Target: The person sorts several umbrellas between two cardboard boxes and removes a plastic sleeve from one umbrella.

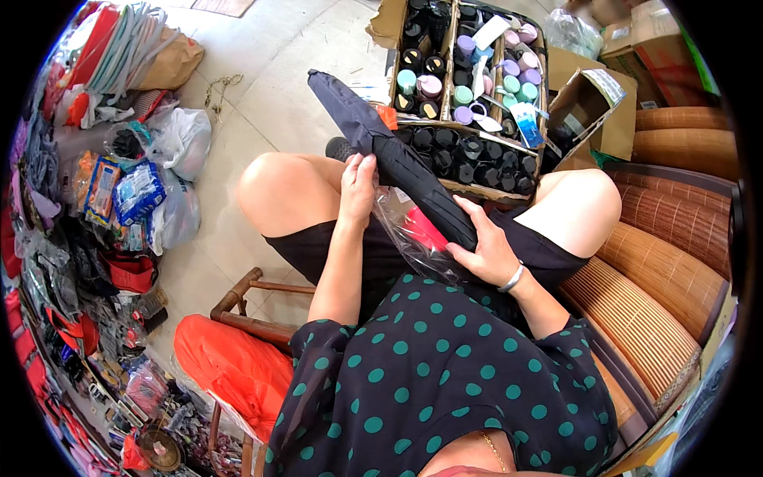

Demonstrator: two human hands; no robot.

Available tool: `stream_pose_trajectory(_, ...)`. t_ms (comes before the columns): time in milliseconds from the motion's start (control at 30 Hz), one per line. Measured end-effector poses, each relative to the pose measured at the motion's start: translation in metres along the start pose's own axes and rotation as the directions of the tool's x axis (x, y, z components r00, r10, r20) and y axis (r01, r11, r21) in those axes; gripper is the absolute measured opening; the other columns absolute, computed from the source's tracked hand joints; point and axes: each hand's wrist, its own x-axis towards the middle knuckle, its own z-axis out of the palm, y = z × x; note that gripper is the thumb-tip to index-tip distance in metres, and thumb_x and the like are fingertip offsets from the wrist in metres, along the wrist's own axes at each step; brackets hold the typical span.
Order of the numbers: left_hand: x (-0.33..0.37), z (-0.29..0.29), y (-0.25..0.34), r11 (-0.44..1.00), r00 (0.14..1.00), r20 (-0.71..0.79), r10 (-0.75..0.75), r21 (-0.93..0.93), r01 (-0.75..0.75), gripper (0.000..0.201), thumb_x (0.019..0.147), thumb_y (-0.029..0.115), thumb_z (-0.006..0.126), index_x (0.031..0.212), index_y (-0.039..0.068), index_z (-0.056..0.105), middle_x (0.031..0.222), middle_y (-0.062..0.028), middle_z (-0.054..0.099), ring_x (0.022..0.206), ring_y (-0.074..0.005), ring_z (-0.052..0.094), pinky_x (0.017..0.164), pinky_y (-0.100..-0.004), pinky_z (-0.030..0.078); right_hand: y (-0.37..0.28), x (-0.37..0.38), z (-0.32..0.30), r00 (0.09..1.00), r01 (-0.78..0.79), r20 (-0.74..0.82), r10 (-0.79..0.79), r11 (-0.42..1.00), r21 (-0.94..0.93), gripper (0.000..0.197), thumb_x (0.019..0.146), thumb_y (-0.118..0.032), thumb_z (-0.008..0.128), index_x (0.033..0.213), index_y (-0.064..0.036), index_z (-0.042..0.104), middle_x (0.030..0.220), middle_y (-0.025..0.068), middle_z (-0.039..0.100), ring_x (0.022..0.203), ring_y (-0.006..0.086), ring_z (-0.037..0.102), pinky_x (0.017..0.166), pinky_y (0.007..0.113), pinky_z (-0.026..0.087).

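Observation:
A black folded umbrella lies slantwise above my lap, its far end pointing up and to the left. A dark grey-blue fabric sleeve covers that far end and hangs loose at its tip. My left hand has its fingers closed at the sleeve's lower edge, beside the umbrella. Around the umbrella's near end my right hand is wrapped, thumb on one side and fingers on the other. Beneath it, a clear plastic bag with something bright pink inside rests on my lap.
Ahead stands a divided cardboard box of upright bottles with black and pastel tops. Rolled bamboo mats line the right. A red bag covers a wooden stool at my left. Packaged goods and a white plastic bag crowd the far left.

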Motion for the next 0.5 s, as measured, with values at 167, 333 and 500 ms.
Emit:
stream_pose_trajectory(167,-0.006,0.002,0.006,0.842,0.969,-0.173,0.174,0.537,-0.056,0.022,0.090,0.022,0.049,0.080,0.002,0.050,0.064,-0.0056,0.054,0.058,-0.0118,0.053,0.054,-0.0295,0.046,0.000,-0.003,0.006,1.000,-0.031,0.002,0.031,0.998,0.051,0.069,0.073,-0.013,0.068,0.133,-0.0054,0.036,0.124,0.0198,0.052,0.107,0.0343,0.056,0.088,0.036,0.047)
stream_pose_trajectory(333,-0.009,0.020,0.025,0.624,0.840,-0.189,0.509,0.753,-0.209,0.010,0.080,0.008,0.061,0.085,0.000,0.057,0.067,-0.0128,0.059,0.059,-0.0229,0.059,0.058,-0.0331,0.047,0.002,-0.007,0.010,0.996,-0.092,0.016,0.091,0.992,0.085,0.069,0.073,-0.011,0.068,0.133,-0.0033,0.036,0.122,0.0192,0.052,0.111,0.0290,0.055,0.092,0.033,0.042)
stream_pose_trajectory(500,-0.014,0.031,0.025,0.316,0.734,0.159,0.660,0.828,-0.463,0.008,0.078,0.004,0.059,0.085,0.001,0.058,0.078,-0.0138,0.058,0.071,-0.0292,0.057,0.065,-0.0355,0.047,0.006,-0.003,0.017,0.994,0.017,-0.095,-0.048,0.951,-0.309,0.067,0.071,-0.010,0.068,0.132,-0.0073,0.039,0.101,0.0143,0.057,0.076,0.0305,0.063,0.065,0.036,0.051)
